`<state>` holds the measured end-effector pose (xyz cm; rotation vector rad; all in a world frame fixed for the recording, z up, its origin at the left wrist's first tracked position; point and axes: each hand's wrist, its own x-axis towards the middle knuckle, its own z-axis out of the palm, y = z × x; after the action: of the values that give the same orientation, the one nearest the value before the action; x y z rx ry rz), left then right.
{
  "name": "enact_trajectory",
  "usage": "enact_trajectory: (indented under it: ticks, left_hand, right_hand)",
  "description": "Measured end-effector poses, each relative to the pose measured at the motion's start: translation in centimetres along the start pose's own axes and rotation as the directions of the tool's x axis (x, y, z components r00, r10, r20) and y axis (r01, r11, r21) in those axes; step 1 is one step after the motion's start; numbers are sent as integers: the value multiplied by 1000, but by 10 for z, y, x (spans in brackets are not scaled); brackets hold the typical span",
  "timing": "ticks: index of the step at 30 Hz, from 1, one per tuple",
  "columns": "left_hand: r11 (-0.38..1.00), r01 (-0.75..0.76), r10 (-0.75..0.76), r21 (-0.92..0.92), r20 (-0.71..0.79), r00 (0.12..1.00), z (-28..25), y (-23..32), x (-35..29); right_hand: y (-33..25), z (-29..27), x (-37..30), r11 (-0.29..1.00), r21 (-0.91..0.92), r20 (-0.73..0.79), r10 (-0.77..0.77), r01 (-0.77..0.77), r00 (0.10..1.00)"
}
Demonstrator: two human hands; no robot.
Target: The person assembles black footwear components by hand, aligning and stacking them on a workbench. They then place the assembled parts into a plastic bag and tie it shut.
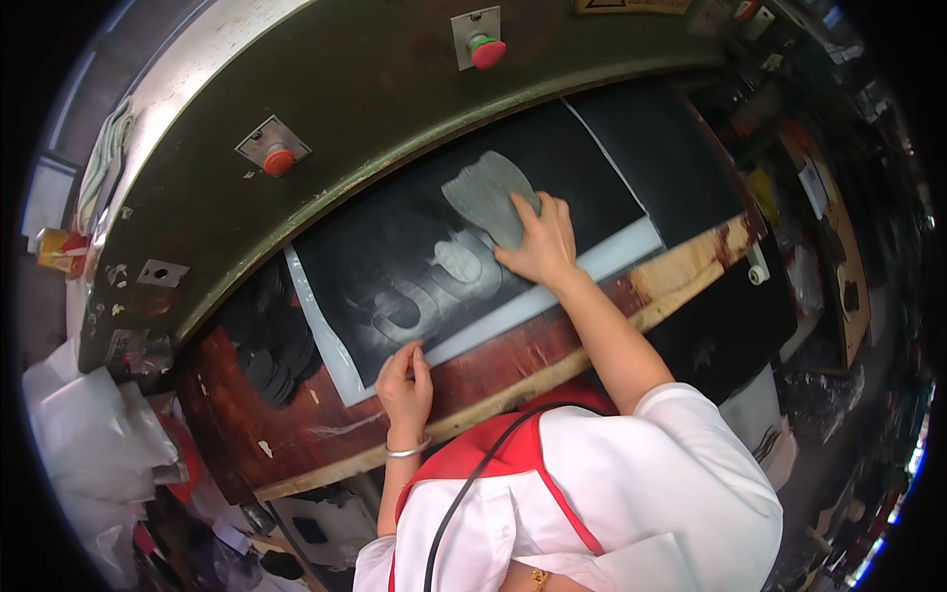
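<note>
On the black sheet, toward its right side, lies a thin grey piece, with the right hand on its edge, thumb and fingers spread; I cannot tell if they grip it. Well apart, the left hand is curled at the sheet's near edge; whether it pinches anything, I cannot tell. Pale chalky U shapes mark the sheet between them. Black pieces are piled on the left of the red-brown table. Behind stands a big green machine with two red buttons.

The right hand reaches farther forward on an outstretched forearm, thumb spread from the fingers in a grasp, while the left hand (the nearer one) is loosely curled, thumb near forefinger.
</note>
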<state>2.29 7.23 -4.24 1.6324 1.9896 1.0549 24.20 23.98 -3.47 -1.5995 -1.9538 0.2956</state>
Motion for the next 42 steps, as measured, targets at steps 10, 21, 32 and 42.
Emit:
enact_trajectory:
  ticks: [10,21,32,42]
  left_hand:
    - [838,-361,246,410,307,920,61,46,-7]
    - [895,-225,104,385,311,945,69,104,-64]
    - [867,-498,492,-34,230,840,158,146,-48]
    - [874,266,-106,-406,375,921,154,138,-43]
  right_hand:
    - [128,-120,-39,460,809,160,427,-365,890]
    - [207,-176,-143,978,-44,-274,187,-206,943]
    - [120,-110,-195,-530,573,776,107,-625,621]
    - [84,-79,-173,-450,736,583,42,-505,811]
